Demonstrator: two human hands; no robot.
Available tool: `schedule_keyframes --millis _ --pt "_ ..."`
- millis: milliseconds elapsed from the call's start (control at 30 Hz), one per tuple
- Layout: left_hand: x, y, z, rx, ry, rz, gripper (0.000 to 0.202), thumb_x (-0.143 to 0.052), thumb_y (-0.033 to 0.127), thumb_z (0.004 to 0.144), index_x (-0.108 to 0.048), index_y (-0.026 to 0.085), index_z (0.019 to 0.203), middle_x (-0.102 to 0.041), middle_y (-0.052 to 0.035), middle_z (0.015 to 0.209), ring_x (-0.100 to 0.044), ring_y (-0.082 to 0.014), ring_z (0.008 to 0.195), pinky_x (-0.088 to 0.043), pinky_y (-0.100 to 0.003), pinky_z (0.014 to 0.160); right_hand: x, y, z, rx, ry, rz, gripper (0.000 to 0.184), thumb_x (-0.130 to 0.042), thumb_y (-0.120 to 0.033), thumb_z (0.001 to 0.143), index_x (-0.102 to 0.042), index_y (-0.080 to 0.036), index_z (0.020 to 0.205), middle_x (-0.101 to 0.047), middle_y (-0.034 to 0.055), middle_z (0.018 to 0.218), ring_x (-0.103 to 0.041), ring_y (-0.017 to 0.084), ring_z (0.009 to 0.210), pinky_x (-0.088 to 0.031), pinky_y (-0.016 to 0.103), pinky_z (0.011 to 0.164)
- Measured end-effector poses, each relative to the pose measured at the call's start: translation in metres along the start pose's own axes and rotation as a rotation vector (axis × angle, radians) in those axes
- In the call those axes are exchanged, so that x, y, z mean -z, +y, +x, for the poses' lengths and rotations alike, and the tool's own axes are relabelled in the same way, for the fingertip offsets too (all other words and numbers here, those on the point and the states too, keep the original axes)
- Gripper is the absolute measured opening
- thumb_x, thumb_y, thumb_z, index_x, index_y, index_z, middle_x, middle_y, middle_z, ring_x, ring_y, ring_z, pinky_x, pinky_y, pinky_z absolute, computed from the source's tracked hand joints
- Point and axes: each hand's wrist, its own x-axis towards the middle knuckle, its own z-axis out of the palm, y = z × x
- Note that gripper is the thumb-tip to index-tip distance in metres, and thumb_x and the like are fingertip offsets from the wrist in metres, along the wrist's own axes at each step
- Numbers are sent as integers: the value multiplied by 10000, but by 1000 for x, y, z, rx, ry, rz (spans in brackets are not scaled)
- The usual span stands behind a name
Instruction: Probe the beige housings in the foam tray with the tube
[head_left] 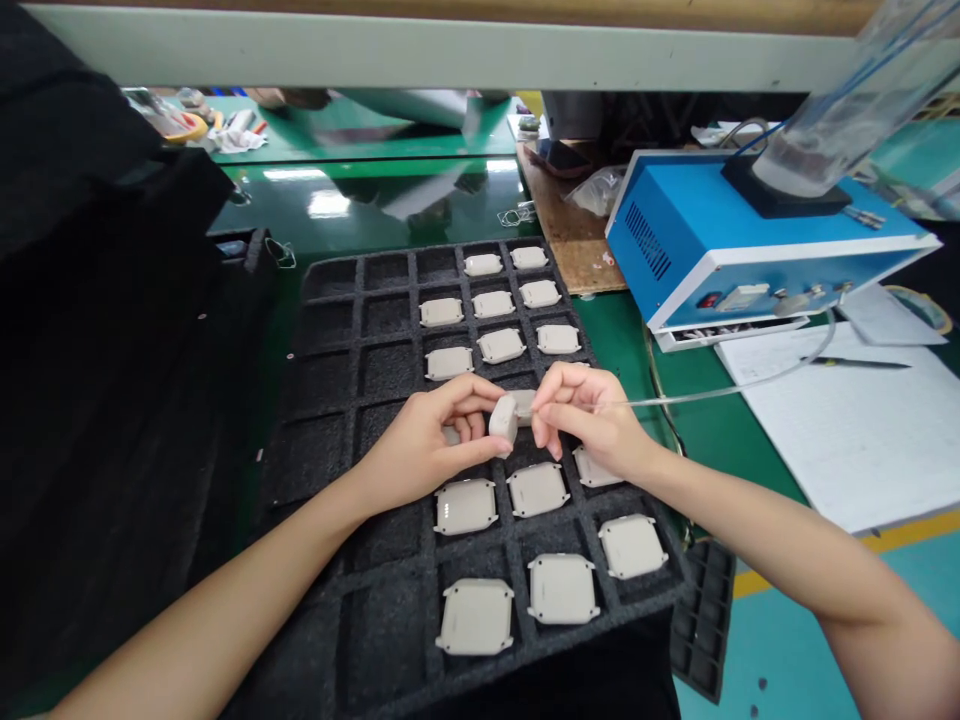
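White plastic casing (504, 420), held between left hand (431, 445), right hand (589, 415)

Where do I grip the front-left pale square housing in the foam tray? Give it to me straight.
Pinch the front-left pale square housing by its left and right edges, coming straight down from above. It lies flat in its black foam cell, and the gaps beside it should probably admit fingertips.

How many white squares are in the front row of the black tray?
3. In the front row of the black foam tray: one white square piece at left, one in the middle, one at right.
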Motion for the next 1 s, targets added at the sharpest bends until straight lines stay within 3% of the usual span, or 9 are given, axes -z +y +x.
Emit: schedule_keyframes --millis 1000 --pt "2 -3 1 12 -36 106 340 -611 415 787 -516 197 1030 -689 -35 840 -519 -126 596 -434 -251 590 0 1 4 -43 -23 55 58 -578 -136 637 -537 -148 675 -609 -54 480 -484 50 337 -407 147 353"
